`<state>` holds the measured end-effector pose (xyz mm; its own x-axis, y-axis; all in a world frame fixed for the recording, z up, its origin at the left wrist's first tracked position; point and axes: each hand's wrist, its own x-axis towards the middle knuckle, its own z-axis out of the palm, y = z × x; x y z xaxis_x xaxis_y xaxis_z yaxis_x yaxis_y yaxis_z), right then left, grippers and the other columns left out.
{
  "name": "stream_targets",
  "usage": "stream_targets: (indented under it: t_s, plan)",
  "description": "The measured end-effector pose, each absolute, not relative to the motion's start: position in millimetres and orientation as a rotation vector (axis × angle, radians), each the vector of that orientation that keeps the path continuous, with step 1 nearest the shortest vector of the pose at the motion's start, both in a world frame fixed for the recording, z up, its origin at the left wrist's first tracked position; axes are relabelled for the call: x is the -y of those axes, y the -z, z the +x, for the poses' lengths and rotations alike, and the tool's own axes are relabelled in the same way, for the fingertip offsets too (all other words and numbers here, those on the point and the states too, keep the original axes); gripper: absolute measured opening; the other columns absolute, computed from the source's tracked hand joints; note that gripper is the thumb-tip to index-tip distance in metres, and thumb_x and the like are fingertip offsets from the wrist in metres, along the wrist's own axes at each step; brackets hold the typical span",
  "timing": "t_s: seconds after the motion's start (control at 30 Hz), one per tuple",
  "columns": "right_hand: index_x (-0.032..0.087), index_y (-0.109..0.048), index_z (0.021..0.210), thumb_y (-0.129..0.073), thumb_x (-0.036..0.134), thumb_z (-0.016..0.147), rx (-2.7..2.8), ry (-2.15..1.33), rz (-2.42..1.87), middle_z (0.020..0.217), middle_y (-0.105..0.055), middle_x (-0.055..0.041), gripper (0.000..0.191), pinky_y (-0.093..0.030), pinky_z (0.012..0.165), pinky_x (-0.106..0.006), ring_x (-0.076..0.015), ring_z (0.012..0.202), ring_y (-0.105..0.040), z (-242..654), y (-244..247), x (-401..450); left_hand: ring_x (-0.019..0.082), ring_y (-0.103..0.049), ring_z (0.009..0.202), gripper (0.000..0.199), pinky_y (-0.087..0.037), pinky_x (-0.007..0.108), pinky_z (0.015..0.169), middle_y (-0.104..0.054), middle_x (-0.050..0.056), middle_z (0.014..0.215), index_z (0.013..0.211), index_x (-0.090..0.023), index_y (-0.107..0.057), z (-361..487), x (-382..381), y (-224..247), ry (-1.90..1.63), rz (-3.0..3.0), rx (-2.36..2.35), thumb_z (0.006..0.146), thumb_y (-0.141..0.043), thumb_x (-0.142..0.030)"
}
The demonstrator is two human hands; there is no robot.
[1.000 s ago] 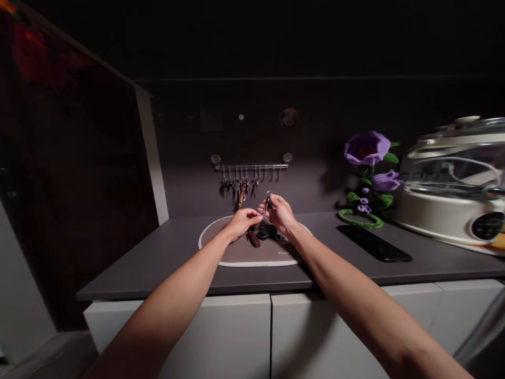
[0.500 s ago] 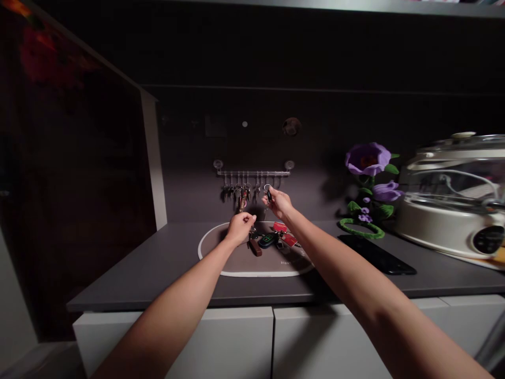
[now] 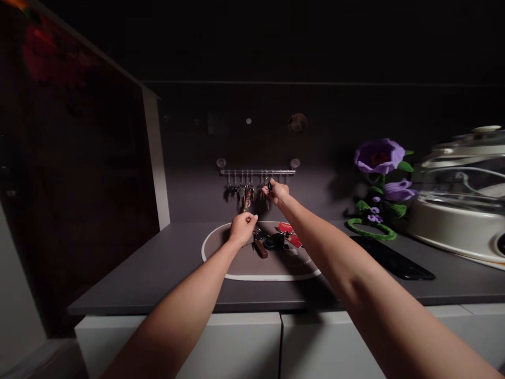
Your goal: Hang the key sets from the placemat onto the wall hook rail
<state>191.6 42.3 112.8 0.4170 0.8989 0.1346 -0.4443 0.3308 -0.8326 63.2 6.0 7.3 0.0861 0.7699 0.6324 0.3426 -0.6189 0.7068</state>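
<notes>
Keys on a ring (image 3: 269,186) are up by the clear hook bar (image 3: 258,172) on the wall, and my right grip (image 3: 278,191) has them pinched between thumb and fingers. I can't tell if the ring touches a hook. My left grip (image 3: 243,229) is lower, over the round-ended mat (image 3: 215,250), with its fingers curled closed; I can't tell if anything is inside. On the mat I see a brown tag (image 3: 261,249), a black fob (image 3: 273,241) and red cards (image 3: 294,241). More keys (image 3: 235,191) hang on the bar's left side.
</notes>
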Motion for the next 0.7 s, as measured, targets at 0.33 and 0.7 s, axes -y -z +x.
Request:
stream_targets:
  t_s: [0.33, 0.7]
  plan:
    - [0.012, -0.047, 0.068, -0.049, 0.016, 0.083, 0.664, -0.993, -0.831, 0.045, -0.049, 0.0034, 0.016, -0.051, 0.041, -0.017, -0.0055, 0.041, -0.051, 195, -101, -43, 0.010, -0.049, 0.054, 0.025, -0.035, 0.022, 0.055, -0.056, 0.000, 0.055, 0.061, -0.015, -0.059, 63, -6, -8, -1.539, 1.994, -1.152, 0.073, -0.050, -0.034]
    - [0.014, -0.048, 0.073, -0.048, 0.017, 0.084, 0.736, -0.943, -0.864, 0.046, -0.049, 0.0053, 0.012, -0.047, 0.039, -0.015, -0.0044, 0.037, -0.048, 195, -92, -55, 0.010, -0.045, 0.049, 0.026, -0.032, 0.022, 0.052, -0.053, -0.001, 0.051, 0.058, -0.015, -0.057, 61, -15, -3, -1.503, 1.949, -1.211, 0.073, -0.050, -0.034]
